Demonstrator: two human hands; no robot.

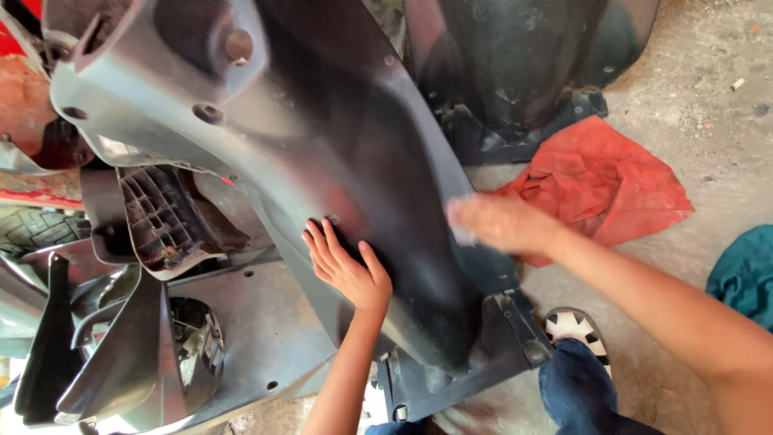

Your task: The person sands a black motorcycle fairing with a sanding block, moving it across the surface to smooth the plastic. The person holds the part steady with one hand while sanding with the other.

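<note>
A big black plastic scooter body panel (322,121) stands upright in front of me. My left hand (348,266) lies flat with spread fingers against its curved inner face, near a small hole. My right hand (501,221) is blurred at the panel's right edge and seems to hold a small pale piece against the plastic; what it is cannot be made out.
A red rag (612,181) lies on the concrete floor to the right, a teal cloth (745,274) at the far right edge. A second black panel (515,64) stands behind. Other black plastic parts (145,346) and a tyre (32,229) lie left. My sandalled foot (573,326) is below.
</note>
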